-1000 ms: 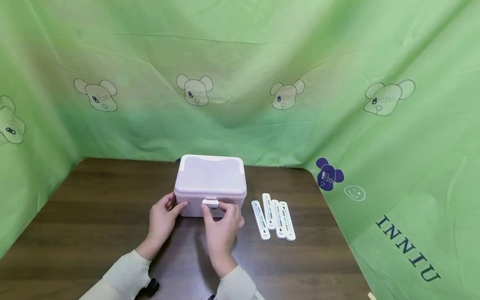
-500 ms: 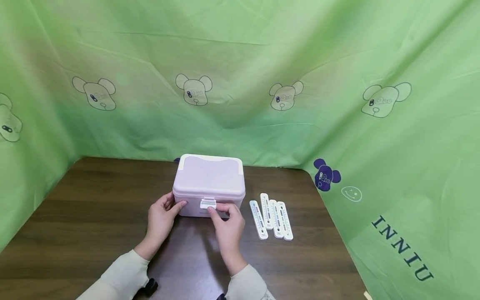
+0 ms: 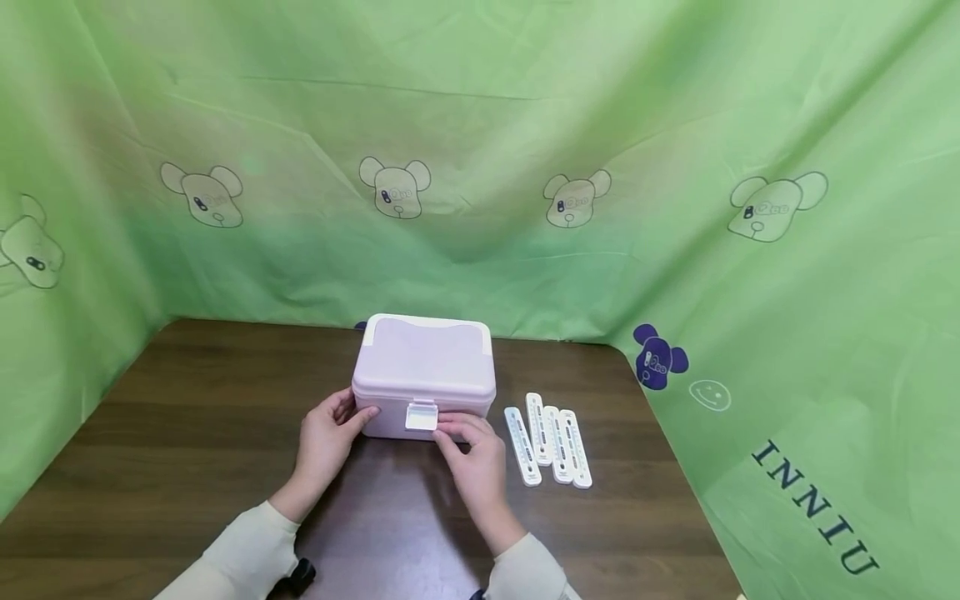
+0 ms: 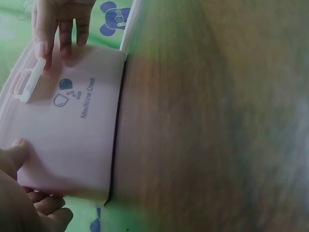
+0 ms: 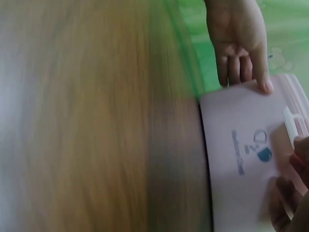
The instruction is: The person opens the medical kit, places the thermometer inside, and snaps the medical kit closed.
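A lidded pink-lilac box stands on the table, its lid down. Its white front latch is swung outward from the front wall, as the left wrist view shows of the latch. My left hand grips the box's left front corner, thumb on the front and fingers round the side. With thumb and index finger my right hand pinches the latch's right end. "Medicine Chest" is printed on the box front; in the right wrist view the same front lies between both hands.
Several white thermometer-like strips lie side by side on the brown table, right of the box. A green curtain with printed bear heads hangs behind the table and along both sides.
The latch has tilted up and outward from the box front. My right hand has shifted to the right along with its end, while my left hand has kept its hold on the corner.
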`<state>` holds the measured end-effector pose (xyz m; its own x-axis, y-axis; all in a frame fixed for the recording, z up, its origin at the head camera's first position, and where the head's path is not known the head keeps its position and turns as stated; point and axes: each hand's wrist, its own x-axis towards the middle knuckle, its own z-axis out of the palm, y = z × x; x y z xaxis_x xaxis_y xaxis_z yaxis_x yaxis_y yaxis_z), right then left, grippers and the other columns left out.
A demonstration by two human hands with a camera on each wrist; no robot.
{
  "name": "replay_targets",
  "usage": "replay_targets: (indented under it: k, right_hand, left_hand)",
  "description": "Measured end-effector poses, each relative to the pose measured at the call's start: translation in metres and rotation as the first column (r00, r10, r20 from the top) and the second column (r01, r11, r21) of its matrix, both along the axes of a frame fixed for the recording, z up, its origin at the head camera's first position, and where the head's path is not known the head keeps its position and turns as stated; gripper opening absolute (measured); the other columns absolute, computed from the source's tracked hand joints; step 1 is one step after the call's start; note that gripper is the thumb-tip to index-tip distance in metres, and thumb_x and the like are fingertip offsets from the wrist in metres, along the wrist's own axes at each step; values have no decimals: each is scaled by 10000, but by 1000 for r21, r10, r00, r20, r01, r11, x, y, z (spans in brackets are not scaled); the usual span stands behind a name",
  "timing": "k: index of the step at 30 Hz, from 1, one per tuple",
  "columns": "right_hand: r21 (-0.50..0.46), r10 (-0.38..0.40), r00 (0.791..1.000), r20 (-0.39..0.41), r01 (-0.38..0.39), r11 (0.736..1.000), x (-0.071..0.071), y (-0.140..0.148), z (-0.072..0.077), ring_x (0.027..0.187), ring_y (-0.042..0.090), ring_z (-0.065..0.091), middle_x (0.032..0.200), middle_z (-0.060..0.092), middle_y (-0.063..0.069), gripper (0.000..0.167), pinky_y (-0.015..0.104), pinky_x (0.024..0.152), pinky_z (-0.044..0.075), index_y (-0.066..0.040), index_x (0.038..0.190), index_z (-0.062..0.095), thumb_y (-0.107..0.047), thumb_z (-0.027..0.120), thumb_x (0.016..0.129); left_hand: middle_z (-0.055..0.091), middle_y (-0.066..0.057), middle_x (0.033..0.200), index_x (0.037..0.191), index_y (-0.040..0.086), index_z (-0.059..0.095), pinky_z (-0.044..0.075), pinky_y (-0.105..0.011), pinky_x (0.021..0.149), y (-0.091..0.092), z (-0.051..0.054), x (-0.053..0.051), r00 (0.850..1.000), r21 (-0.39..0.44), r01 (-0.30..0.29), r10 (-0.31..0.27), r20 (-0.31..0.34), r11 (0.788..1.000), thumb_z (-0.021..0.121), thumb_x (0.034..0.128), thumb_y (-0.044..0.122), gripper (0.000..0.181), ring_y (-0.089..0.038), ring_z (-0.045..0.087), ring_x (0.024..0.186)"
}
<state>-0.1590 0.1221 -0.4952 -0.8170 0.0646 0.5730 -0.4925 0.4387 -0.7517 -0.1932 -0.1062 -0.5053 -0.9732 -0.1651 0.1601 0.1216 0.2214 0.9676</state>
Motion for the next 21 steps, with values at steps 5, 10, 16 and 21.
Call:
replay_targets:
  k: [5, 10, 16, 21]
  right_hand:
    - [121, 79, 996, 35, -83, 989, -3, 13, 4, 966, 143, 704, 979, 764, -12, 53, 224, 885, 544, -100, 938, 810, -95, 802, 885]
    - [207, 125, 988, 91, -142, 968, -4, 21, 8, 921, 106, 693, 946, 743, -69, 31, 260, 828, 567, -145, 927, 787, -133, 759, 930]
    - [304, 78, 995, 63, -94, 948, -5, 48, 12, 908, 91, 695, 923, 738, -112, 30, 290, 834, 562, -163, 916, 784, -185, 798, 903]
    - [350, -18, 998, 54, -2, 937, -8, 78, 15, 887, 97, 693, 908, 742, -83, 80, 316, 819, 569, -159, 929, 793, -162, 837, 861]
  left_hand:
    - [702, -171, 1286, 1306, 1, 674, 565, -404, 977, -3, 5, 0, 999, -110, 34, -33, 9, 993, 841, 872, 248, 526, -286, 677, 1202]
    - [703, -168, 1287, 1332, 10, 656, 573, -431, 965, -9, 9, 1, 999, -204, 29, -33, -13, 978, 836, 879, 247, 541, -303, 683, 1190]
    - [649, -178, 1376, 1422, 8, 583, 538, -446, 1021, -15, 21, 1, 994, -207, 47, -66, -86, 977, 855, 855, 276, 684, -320, 639, 1260]
    - [619, -184, 1415, 1442, 1, 562, 502, -472, 1066, -23, 29, 0, 992, -207, 69, -89, -90, 976, 855, 850, 299, 725, -327, 605, 1305]
